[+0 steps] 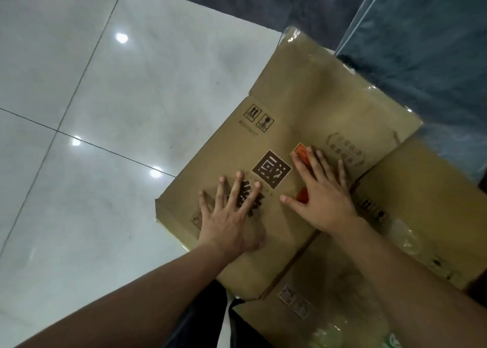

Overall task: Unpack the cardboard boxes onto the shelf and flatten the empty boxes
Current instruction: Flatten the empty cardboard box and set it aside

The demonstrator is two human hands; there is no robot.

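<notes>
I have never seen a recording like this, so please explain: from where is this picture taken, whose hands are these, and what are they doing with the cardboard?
There is no machine here. A person wears a camera on the head, so this one picture looks forward and down along both arms.

The left hand and the right hand lie flat, fingers spread, and press on a flattened box. Nothing is gripped; the hands only push down. The box has a dark square logo and an orange sticker, partly under the right hand.

This box lies on top of other cardboard, which shows at the lower right with some clear tape on it. All of it rests on a shiny tile floor. At the upper right stands something dark blue; I cannot tell what it is.
</notes>
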